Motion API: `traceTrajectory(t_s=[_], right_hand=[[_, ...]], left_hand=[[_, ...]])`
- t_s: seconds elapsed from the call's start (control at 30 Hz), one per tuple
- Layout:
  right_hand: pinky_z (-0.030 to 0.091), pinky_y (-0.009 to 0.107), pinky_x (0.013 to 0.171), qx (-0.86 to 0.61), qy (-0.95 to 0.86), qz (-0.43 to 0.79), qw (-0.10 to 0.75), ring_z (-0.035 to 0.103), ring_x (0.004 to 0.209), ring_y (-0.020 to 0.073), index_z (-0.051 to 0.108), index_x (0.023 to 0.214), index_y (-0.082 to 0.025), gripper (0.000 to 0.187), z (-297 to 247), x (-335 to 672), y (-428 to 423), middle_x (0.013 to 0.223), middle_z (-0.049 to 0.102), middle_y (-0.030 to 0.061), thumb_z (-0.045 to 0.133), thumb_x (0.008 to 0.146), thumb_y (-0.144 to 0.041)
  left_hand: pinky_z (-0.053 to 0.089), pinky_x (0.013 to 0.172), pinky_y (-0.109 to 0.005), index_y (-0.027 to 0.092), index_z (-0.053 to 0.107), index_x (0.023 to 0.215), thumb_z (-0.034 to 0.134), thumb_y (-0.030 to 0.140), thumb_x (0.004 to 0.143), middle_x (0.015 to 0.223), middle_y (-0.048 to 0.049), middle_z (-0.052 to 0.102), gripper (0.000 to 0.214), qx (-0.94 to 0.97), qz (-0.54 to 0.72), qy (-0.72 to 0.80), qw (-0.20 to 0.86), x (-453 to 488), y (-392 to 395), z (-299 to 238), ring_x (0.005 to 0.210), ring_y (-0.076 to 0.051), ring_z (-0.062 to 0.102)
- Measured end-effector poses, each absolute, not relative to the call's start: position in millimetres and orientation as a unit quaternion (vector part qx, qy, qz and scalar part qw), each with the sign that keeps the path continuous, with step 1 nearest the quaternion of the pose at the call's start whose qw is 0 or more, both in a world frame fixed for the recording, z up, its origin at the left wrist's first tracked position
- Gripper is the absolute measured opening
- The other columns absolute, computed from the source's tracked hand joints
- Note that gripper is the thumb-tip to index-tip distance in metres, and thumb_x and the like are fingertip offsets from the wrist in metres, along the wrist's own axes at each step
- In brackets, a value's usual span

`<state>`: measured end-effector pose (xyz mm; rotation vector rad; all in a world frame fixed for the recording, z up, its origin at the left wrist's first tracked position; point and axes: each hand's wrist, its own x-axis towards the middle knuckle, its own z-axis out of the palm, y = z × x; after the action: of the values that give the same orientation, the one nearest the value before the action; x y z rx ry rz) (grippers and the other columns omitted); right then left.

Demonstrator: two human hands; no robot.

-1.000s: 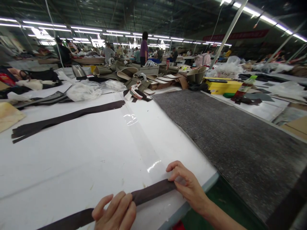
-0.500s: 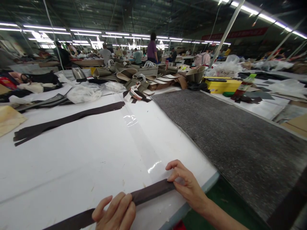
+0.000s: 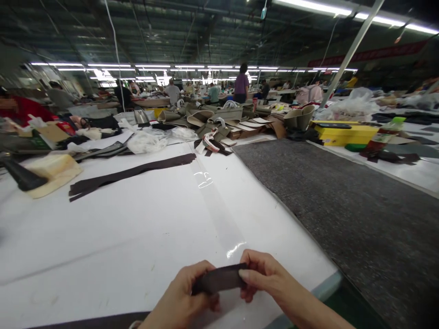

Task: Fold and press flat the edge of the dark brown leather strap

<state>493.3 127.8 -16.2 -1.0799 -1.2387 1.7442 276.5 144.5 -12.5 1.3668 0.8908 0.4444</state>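
Observation:
At the near edge of the white table (image 3: pixel 137 237) both of my hands grip one end of a dark brown leather strap (image 3: pixel 219 279). My left hand (image 3: pixel 181 297) is closed on its left part, and my right hand (image 3: pixel 267 278) pinches the right end with thumb and fingers. The strap's end is lifted a little off the table, and the rest of it runs down and left along the bottom edge. A pile of similar long brown straps (image 3: pixel 130 173) lies farther back on the white surface.
A grey felt mat (image 3: pixel 343 201) covers the right side of the table. Olive and tan bag parts (image 3: pixel 219 121), plastic bags (image 3: pixel 146 141), a yellow box (image 3: pixel 346 133) and a bottle (image 3: pixel 382 135) crowd the far end. Several people work at tables in the background.
My hands came together and lifted the strap's end off the table; the left hand, flat on the strap before, now grips it. The view tilted up and shifted left.

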Motion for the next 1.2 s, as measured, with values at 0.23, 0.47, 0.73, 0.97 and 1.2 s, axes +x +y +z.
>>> traceTrajectory(t_s=[0.23, 0.47, 0.73, 0.97, 1.2], right_hand=[[0.046, 0.025, 0.054, -0.412, -0.448, 0.693, 0.388, 0.054, 0.061, 0.013, 0.051, 0.082, -0.015, 0.037, -11.2, 476.3, 128.9, 0.072, 0.058, 0.0011, 0.065, 0.077, -0.049], [0.044, 0.024, 0.055, -0.432, -0.475, 0.667, 0.378, 0.053, 0.056, 0.0115, 0.05, 0.081, -0.015, 0.041, -13.2, 470.8, 133.4, 0.069, 0.057, -0.0005, 0.062, 0.079, -0.054], [0.04, 0.024, 0.052, -0.428, -0.498, 0.647, 0.388, 0.05, 0.053, 0.0108, 0.052, 0.084, -0.015, 0.04, -12.5, 469.6, 137.7, 0.064, 0.054, -0.0023, 0.061, 0.081, -0.054], [0.038, 0.024, 0.051, -0.444, -0.528, 0.617, 0.378, 0.049, 0.052, 0.0108, 0.053, 0.077, -0.015, 0.03, -2.9, 463.9, 135.1, 0.064, 0.053, -0.0018, 0.056, 0.082, -0.045], [0.038, 0.024, 0.05, -0.475, -0.526, 0.603, 0.367, 0.051, 0.051, 0.0119, 0.056, 0.076, -0.015, 0.027, -3.2, 462.5, 131.5, 0.061, 0.054, -0.0013, 0.054, 0.08, -0.042]], left_hand=[[0.043, 0.055, -0.024, 0.011, 0.054, 0.096, 0.06, 0.043, 0.081, 0.072, -0.0066, 0.065, 0.035, 0.547, 0.191, 0.369, 0.726, 252.2, 149.2, -9.4, 0.054, -0.013, 0.058], [0.048, 0.093, -0.036, 0.027, 0.049, 0.119, 0.052, 0.031, 0.086, 0.111, -0.0051, 0.061, 0.034, 0.723, 0.33, 0.503, 0.339, 250.4, 149.9, -11.1, 0.105, -0.02, 0.058], [0.046, 0.093, -0.025, 0.028, 0.058, 0.104, 0.051, 0.005, 0.077, 0.113, 0.001, 0.058, 0.036, 0.813, 0.344, 0.297, 0.365, 277.6, 148.5, 16.6, 0.106, -0.013, 0.055], [0.051, 0.071, -0.031, 0.019, 0.057, 0.099, 0.047, 0.012, 0.088, 0.092, -0.0031, 0.065, 0.016, 0.873, 0.368, 0.3, 0.114, 297.8, 156.0, 6.2, 0.083, -0.017, 0.059], [0.047, 0.06, -0.03, 0.015, 0.054, 0.086, 0.043, 0.009, 0.088, 0.078, -0.0032, 0.061, 0.013, 0.891, 0.359, 0.278, 0.004, 299.5, 150.9, 6.1, 0.069, -0.017, 0.055]])
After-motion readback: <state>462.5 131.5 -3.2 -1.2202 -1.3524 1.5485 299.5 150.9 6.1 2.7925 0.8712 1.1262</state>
